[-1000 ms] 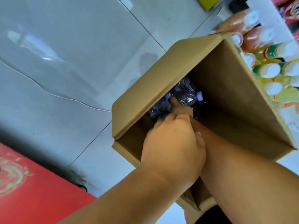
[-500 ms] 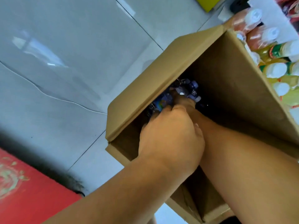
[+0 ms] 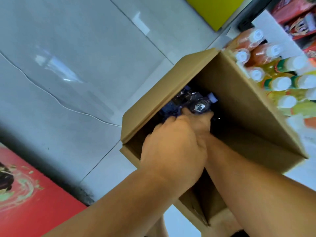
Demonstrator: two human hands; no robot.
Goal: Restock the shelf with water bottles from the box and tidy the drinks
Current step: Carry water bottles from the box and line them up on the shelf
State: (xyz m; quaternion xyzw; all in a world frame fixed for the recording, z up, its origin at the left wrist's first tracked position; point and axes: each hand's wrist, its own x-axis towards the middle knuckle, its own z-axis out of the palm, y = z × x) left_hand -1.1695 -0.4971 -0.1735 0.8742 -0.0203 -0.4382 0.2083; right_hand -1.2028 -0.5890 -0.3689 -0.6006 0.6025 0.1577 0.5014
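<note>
An open brown cardboard box [image 3: 242, 106] stands on the floor with both of my hands reaching deep inside. Clear water bottles with blue labels lie at its dark bottom. My right hand [image 3: 200, 122] grips one water bottle [image 3: 201, 106], whose white cap points up and right. My left hand [image 3: 172, 151] lies over the right one, its fingertips curled down among the other bottles [image 3: 172, 106]; what they hold is hidden. The box's near left flap [image 3: 153, 108] leans inward over the bottles.
Orange and yellow drink bottles with white caps [image 3: 280, 82] stand packed on a low shelf right behind the box. Red packaged goods [image 3: 299, 17] fill the far right. A red printed panel [image 3: 25, 199] lies at lower left, a yellow object [image 3: 215, 9] at top. Grey tiled floor [image 3: 85, 65] spreads left.
The view has shifted, so the box sits further right and lower. My right hand has drawn one bottle up a little, its cap now standing out against the box wall.
</note>
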